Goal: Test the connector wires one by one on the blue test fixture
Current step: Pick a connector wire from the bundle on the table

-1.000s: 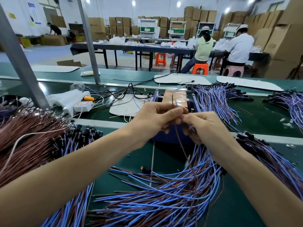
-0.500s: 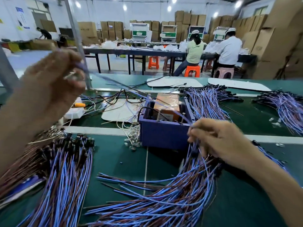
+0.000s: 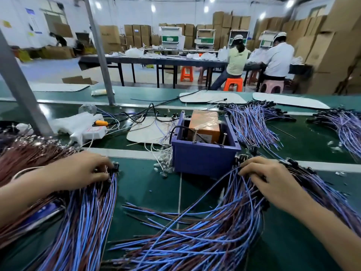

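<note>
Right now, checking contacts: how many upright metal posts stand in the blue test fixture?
2. The left post stands in the blue test fixture before the orange block; the right post stands near its right wall. More may be hidden inside.

Left hand: bare, seen from the back, knuckles and thumb showing
Right hand: bare, seen from the back, knuckle ridges plain, fingertips partly hidden
Left forearm: bare from wrist to the left edge, looming broad so near the wide lens
Right forearm: bare from wrist to the lower right corner
Nails: too blurred to tell
</note>
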The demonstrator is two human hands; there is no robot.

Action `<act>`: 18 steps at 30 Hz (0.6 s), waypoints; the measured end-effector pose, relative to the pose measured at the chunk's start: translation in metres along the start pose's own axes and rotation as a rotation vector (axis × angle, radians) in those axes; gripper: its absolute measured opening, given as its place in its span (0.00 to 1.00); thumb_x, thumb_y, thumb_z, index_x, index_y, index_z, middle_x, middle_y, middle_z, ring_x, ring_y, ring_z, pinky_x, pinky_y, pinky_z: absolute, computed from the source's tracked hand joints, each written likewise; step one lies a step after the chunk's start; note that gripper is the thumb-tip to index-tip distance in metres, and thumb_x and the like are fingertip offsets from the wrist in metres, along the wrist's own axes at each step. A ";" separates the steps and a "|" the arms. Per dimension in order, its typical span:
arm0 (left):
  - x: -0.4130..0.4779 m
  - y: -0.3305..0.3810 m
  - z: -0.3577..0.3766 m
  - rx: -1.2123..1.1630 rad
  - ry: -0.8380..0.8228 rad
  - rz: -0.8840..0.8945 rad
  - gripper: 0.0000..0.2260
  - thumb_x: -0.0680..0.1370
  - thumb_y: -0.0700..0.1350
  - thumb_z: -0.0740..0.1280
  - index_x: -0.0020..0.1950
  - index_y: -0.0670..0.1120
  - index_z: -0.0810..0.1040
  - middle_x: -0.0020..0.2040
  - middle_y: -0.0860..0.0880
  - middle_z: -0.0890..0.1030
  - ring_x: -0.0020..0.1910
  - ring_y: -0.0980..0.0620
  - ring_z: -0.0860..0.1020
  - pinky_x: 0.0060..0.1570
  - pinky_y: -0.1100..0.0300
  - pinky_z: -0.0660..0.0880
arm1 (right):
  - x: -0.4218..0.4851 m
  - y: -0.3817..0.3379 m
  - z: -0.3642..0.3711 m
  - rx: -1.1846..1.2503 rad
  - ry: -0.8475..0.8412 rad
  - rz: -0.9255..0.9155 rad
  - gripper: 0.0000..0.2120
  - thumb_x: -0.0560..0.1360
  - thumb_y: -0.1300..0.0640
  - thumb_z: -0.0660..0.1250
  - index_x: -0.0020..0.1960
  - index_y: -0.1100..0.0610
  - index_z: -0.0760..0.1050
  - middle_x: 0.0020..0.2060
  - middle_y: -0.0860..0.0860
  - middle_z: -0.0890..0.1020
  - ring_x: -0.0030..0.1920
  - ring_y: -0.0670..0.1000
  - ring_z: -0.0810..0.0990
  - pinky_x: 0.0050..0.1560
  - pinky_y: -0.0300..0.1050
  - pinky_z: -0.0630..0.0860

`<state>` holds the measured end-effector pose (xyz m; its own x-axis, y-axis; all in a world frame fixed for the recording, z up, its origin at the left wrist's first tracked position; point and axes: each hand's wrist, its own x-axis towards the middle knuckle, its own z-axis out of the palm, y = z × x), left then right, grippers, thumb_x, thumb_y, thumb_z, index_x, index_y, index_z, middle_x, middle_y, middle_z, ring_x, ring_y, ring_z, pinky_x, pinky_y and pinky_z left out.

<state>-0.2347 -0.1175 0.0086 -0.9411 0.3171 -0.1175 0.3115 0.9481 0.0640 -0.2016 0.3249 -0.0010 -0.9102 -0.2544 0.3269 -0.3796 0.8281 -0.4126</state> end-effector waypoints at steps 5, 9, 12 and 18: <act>0.036 0.031 0.028 0.547 0.183 -0.271 0.23 0.77 0.64 0.58 0.65 0.51 0.70 0.56 0.52 0.77 0.57 0.50 0.76 0.50 0.57 0.72 | 0.000 -0.032 0.012 0.174 -0.017 -0.019 0.15 0.75 0.70 0.64 0.44 0.52 0.82 0.46 0.41 0.81 0.42 0.49 0.80 0.45 0.39 0.74; 0.055 0.030 0.035 0.676 0.139 -0.292 0.19 0.78 0.59 0.60 0.62 0.49 0.74 0.59 0.49 0.74 0.60 0.48 0.72 0.57 0.55 0.67 | -0.008 -0.040 0.019 0.283 -0.098 0.031 0.16 0.77 0.69 0.63 0.46 0.51 0.83 0.43 0.42 0.82 0.42 0.45 0.81 0.44 0.37 0.76; 0.062 0.031 0.039 0.626 0.151 -0.233 0.14 0.77 0.56 0.62 0.59 0.50 0.71 0.59 0.51 0.75 0.61 0.49 0.72 0.56 0.55 0.66 | -0.013 -0.041 0.019 0.350 -0.152 0.093 0.17 0.77 0.69 0.62 0.45 0.49 0.83 0.40 0.44 0.84 0.44 0.42 0.82 0.47 0.36 0.77; 0.051 0.077 -0.006 -0.255 0.635 0.087 0.13 0.76 0.45 0.69 0.55 0.41 0.70 0.45 0.43 0.82 0.40 0.45 0.81 0.43 0.51 0.77 | -0.011 -0.065 0.020 1.100 -0.317 0.393 0.12 0.81 0.60 0.58 0.54 0.58 0.81 0.39 0.60 0.84 0.36 0.54 0.82 0.39 0.43 0.79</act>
<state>-0.2601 -0.0286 0.0137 -0.8331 0.2432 0.4969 0.4221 0.8600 0.2868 -0.1706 0.2640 0.0050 -0.9367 -0.3198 -0.1425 0.1340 0.0484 -0.9898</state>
